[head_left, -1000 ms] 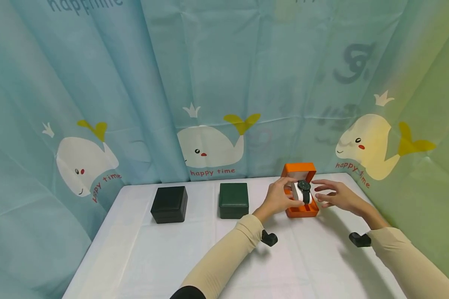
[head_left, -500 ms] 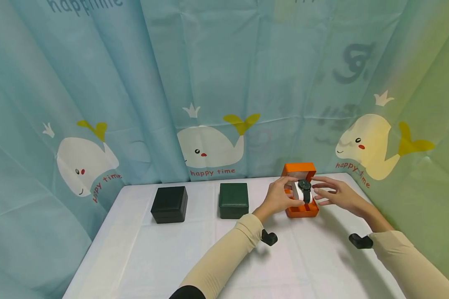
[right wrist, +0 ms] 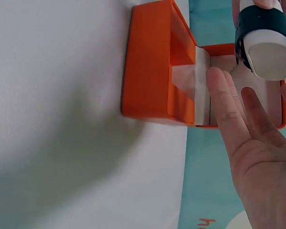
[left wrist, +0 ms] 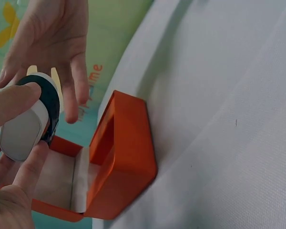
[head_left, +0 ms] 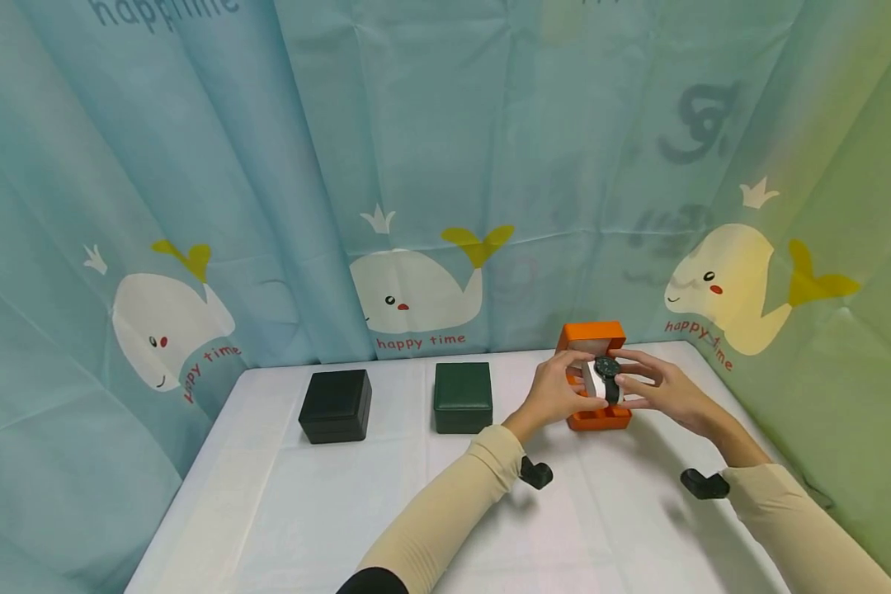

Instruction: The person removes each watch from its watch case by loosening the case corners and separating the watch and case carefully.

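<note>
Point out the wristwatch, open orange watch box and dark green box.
Wristwatch [head_left: 606,368], head view: dial.
Open orange watch box [left wrist: 133,143], left wrist view: outer wall.
Dark green box [head_left: 464,383], head view: lid top.

Curtain [head_left: 252,148]: light-blue fabric, hung in vertical folds, shading to yellow-green at right.
Print: three white, yellow-tailed whales [head_left: 423,297], each with a white crown [head_left: 379,219] above.
Lettering [head_left: 421,341]: red "happy time" beside or below each whale.
Table [head_left: 304,511]: white surface, far edge along the curtain.
Light: soft, casting diffuse shadows [head_left: 728,532].
</note>
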`<state>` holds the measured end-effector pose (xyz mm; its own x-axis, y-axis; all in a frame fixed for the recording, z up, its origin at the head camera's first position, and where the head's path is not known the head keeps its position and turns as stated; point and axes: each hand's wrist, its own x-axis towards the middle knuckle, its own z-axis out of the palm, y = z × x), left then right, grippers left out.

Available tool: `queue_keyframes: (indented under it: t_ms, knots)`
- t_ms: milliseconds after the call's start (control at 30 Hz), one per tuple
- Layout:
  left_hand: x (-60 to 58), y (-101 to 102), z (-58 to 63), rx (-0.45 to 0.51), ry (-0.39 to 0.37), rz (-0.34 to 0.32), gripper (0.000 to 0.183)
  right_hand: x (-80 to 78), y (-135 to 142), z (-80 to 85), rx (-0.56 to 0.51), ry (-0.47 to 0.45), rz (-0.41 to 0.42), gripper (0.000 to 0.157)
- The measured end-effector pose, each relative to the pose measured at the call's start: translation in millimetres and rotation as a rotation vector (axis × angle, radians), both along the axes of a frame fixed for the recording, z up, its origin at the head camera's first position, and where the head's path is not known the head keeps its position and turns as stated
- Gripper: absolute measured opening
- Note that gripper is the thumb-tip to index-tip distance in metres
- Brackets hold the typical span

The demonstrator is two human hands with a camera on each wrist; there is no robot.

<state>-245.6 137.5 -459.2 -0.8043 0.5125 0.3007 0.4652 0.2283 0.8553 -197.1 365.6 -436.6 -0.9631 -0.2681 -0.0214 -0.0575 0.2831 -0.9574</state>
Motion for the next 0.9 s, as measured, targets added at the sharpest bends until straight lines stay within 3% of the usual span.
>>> queue_keyframes:
  t_ms: [233,467,900]
  knots:
    - [2.7,0.4,1.9,-0.005,-0.01,0.0,0.067,0.7,-4.8,-2.8,-0.016,0.006,-0.012,0.07]
    - [3.6,-0.1,2.2,-0.032,0.027,0.009,0.068,0.6,-5.4,-7.5,-0.066,0.002,-0.01,0.066]
    - [4.6,-3.5,1.2,-0.01,0.02,0.002,0.068,-1.4,-8.1,-14.5,-0.246,-0.061,0.038,0.059]
